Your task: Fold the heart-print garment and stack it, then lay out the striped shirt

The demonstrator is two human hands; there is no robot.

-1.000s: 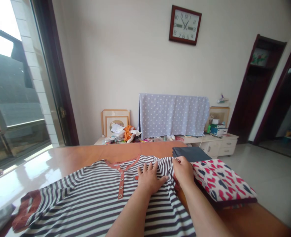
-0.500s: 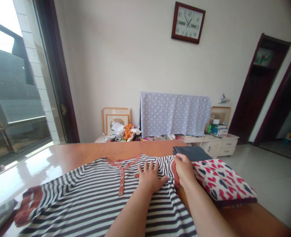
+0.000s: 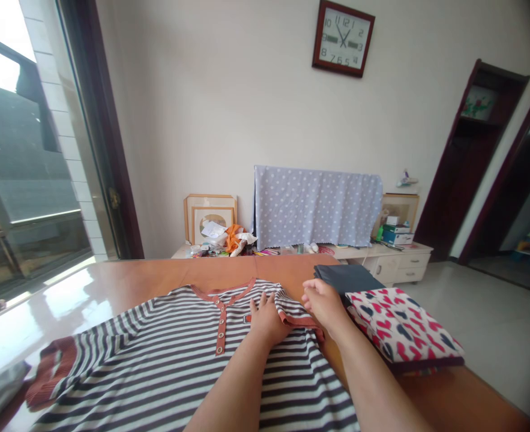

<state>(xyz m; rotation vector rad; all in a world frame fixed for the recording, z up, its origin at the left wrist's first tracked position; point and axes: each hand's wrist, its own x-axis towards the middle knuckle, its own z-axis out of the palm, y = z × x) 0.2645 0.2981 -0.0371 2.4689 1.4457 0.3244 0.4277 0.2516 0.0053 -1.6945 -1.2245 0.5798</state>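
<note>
Left hand [image 3: 265,321] open, palm down on the striped shirt [image 3: 156,354], fingers spread beside the buttoned placket [image 3: 221,324]; flat, spread fingers share the pressure, so the layers beneath resist slipping. Right hand [image 3: 325,306] half-curled just above the orange-trimmed edge [image 3: 298,321], which lies doubled over toward the left hand; whether it pinches the cloth cannot be told. Shirt spread across the lower part of the frame on a wooden table [image 3: 246,270], sleeve cuff [image 3: 53,372] at lower left. To the right: a folded dark cloth [image 3: 346,279], just behind a heart-print cushion [image 3: 402,327].
</note>
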